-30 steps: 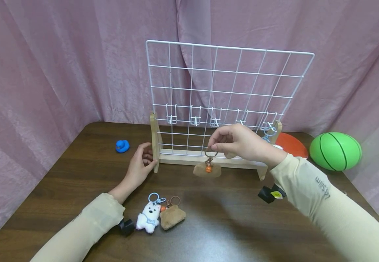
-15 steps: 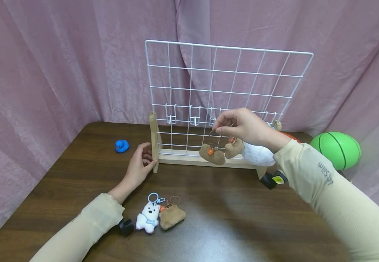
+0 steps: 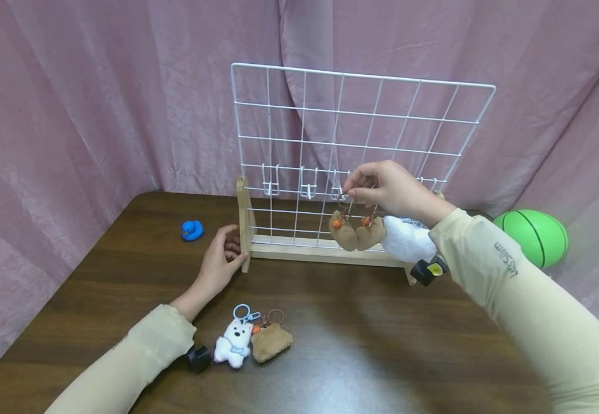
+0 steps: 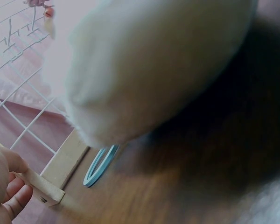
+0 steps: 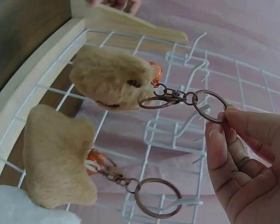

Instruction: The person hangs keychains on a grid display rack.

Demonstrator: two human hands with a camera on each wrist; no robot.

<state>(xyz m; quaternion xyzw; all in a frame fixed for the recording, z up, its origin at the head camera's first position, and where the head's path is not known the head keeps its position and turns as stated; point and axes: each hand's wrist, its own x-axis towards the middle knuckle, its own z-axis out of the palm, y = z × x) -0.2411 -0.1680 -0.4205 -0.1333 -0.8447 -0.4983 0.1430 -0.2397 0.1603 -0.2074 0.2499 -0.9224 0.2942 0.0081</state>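
My right hand [image 3: 389, 187] pinches the bronze ring [image 5: 210, 106] of a brown plush keychain [image 3: 343, 234] between thumb and forefinger. That ring overlaps a white hook [image 5: 189, 122] in the right wrist view, and the plush hangs before the white wire grid rack [image 3: 363, 75]. Beside it, a second brown plush keychain [image 5: 60, 156] hangs by its ring from a neighbouring hook. Farther right hangs a white plush keychain [image 3: 409, 238], partly behind my right wrist. My left hand [image 3: 216, 264] grips the rack's left wooden upright [image 3: 244, 224] near its foot.
A white dog keychain [image 3: 234, 343] and a brown plush keychain [image 3: 271, 343] lie together on the table [image 3: 340, 356] in front. Two hooks, including the leftmost hook [image 3: 271, 188], hold nothing. A blue duck [image 3: 193, 230] sits left, a green ball [image 3: 534, 237] right.
My right hand has risen and moved right, bringing the brown plush keychain up to the hooks beside the hanging one. My left hand has stayed on the upright.
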